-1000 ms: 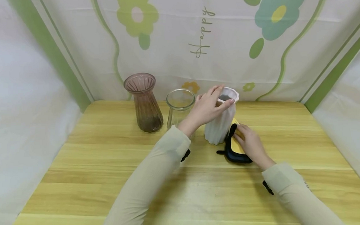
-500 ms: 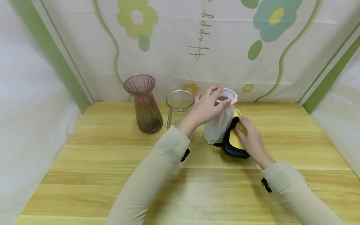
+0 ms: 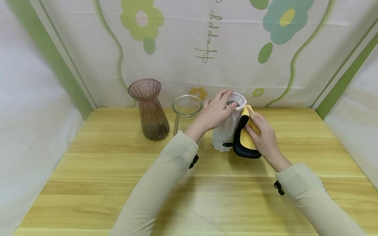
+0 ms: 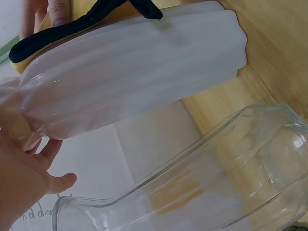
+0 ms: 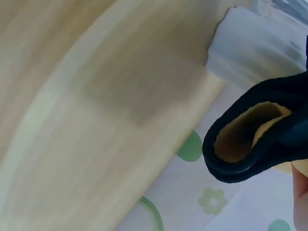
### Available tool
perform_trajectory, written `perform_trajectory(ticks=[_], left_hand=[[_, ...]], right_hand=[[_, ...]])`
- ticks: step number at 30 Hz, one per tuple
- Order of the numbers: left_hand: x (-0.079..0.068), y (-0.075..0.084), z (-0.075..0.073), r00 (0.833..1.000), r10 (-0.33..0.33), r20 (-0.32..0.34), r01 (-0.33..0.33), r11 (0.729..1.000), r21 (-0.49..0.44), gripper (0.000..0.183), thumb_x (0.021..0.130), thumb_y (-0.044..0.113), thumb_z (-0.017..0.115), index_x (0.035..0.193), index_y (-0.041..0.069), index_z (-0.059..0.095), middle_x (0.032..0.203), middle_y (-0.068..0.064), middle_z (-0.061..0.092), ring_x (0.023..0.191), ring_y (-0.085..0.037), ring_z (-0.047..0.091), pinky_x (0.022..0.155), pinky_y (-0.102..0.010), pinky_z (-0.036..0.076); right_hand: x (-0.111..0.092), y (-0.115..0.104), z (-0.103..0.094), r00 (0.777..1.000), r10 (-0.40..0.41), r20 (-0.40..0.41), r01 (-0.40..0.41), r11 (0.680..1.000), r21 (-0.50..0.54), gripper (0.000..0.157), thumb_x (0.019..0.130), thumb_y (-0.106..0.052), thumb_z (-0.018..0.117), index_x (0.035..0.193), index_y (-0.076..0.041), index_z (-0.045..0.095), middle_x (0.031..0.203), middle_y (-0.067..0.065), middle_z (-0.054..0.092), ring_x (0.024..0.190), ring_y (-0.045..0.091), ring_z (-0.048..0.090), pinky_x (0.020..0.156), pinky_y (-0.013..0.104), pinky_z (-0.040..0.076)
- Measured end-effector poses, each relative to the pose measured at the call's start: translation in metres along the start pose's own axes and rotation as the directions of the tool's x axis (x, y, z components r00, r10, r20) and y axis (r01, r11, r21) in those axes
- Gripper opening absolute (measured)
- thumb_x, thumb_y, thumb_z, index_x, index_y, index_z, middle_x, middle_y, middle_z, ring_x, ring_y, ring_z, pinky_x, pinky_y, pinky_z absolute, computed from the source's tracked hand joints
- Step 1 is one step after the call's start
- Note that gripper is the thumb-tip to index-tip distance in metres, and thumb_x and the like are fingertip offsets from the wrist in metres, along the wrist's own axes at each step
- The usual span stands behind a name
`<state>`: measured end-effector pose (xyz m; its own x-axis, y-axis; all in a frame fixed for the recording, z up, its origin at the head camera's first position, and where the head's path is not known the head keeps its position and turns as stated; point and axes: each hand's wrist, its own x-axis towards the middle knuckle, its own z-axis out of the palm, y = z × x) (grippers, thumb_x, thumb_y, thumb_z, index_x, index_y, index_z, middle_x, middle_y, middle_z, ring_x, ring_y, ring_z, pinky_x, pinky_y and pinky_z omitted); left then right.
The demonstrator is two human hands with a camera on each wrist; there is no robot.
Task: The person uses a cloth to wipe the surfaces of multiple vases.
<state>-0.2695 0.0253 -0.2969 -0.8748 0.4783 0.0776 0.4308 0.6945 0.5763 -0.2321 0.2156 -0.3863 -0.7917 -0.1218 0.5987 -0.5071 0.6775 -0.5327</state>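
The white vase stood upright on the wooden worktop, right of the middle and near the back edge, its fluted side facing the person. The left hand reached in over it from the left and gripped it at the top: the fingers curved over the far side of the scalloped rim, the thumb lay on the rim's near side, and part of the mouth showed between them. The right hand was partly closed and pinched a yellow cloth with a black border, fingers on the outer face. The cloth was held raised above the worktop along the vase's right side, its upper corner just beside the rim. In the right wrist view the border bent round into a loop with a hollow inside; in the left wrist view it ran along the vase wall.

Two further vessels stood near the back edge. The clear glass vase was next to the white one on its left, apart from it, its lower part hidden by the left forearm in the head view. The purple vase stood farther along, toward the back left corner. Behind the back edge hung a flower-printed fabric
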Motion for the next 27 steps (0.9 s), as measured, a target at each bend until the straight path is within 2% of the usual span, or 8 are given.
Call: perform_trajectory(ticks=[4, 9, 12, 17, 21, 27], left_hand=[[-0.001, 0.001, 0.000, 1.000, -0.004, -0.008, 0.004, 1.000, -0.002, 0.060, 0.102, 0.045, 0.032, 0.154, 0.019, 0.018, 0.160, -0.003, 0.017, 0.146, -0.021, 0.026, 0.120, -0.053, 0.006], [-0.002, 0.004, 0.002, 0.999, -0.024, -0.034, 0.025, 0.999, 0.027, 0.073, 0.094, 0.061, 0.040, 0.154, 0.025, 0.019, 0.157, -0.002, 0.020, 0.144, -0.025, 0.026, 0.120, -0.052, 0.009], [-0.001, 0.006, 0.003, 0.997, -0.030, -0.072, 0.035, 0.997, 0.071, 0.077, 0.091, 0.065, 0.044, 0.153, 0.026, 0.021, 0.155, -0.002, 0.024, 0.144, -0.024, 0.025, 0.120, -0.050, 0.010], [0.000, 0.009, 0.005, 0.992, -0.037, -0.119, 0.055, 0.987, 0.150, 0.075, 0.090, 0.065, 0.045, 0.152, 0.026, 0.026, 0.152, -0.001, 0.031, 0.139, -0.027, 0.033, 0.119, -0.050, 0.012], [-0.001, 0.009, 0.005, 0.992, -0.047, -0.119, 0.065, 0.987, 0.150, 0.073, 0.091, 0.063, 0.047, 0.151, 0.026, 0.028, 0.152, -0.001, 0.032, 0.137, -0.027, 0.037, 0.119, -0.051, 0.014], [0.000, 0.005, 0.001, 0.995, -0.052, -0.085, 0.061, 0.992, 0.110, 0.072, 0.092, 0.059, 0.048, 0.152, 0.025, 0.028, 0.155, -0.003, 0.030, 0.139, -0.028, 0.036, 0.120, -0.053, 0.011]], right_hand=[[-0.005, 0.005, 0.002, 0.999, 0.024, 0.033, -0.024, 1.000, -0.001, 0.051, 0.085, 0.004, 0.065, 0.134, 0.003, 0.050, 0.128, 0.028, 0.055, 0.119, 0.046, 0.051, 0.103, 0.059, 0.039], [-0.016, 0.017, 0.007, 0.991, 0.082, 0.105, -0.080, 0.996, -0.029, 0.044, 0.088, -0.001, 0.064, 0.130, 0.005, 0.053, 0.130, 0.029, 0.054, 0.122, 0.049, 0.048, 0.104, 0.061, 0.036], [-0.023, 0.023, 0.010, 0.981, 0.096, 0.166, -0.084, 0.993, -0.079, 0.043, 0.088, -0.002, 0.064, 0.129, 0.007, 0.053, 0.129, 0.030, 0.054, 0.120, 0.049, 0.050, 0.100, 0.060, 0.040], [-0.032, 0.027, 0.014, 0.966, 0.112, 0.233, -0.081, 0.987, -0.139, 0.045, 0.089, -0.004, 0.063, 0.131, 0.008, 0.051, 0.127, 0.030, 0.055, 0.115, 0.048, 0.054, 0.095, 0.058, 0.046], [-0.031, 0.025, 0.014, 0.970, 0.121, 0.210, -0.096, 0.987, -0.127, 0.046, 0.090, -0.003, 0.062, 0.132, 0.008, 0.050, 0.128, 0.030, 0.054, 0.117, 0.049, 0.053, 0.096, 0.058, 0.045], [-0.019, 0.013, 0.011, 0.994, 0.058, 0.088, -0.054, 0.997, -0.046, 0.047, 0.087, 0.001, 0.065, 0.130, 0.010, 0.051, 0.128, 0.031, 0.054, 0.119, 0.048, 0.051, 0.099, 0.060, 0.042]])
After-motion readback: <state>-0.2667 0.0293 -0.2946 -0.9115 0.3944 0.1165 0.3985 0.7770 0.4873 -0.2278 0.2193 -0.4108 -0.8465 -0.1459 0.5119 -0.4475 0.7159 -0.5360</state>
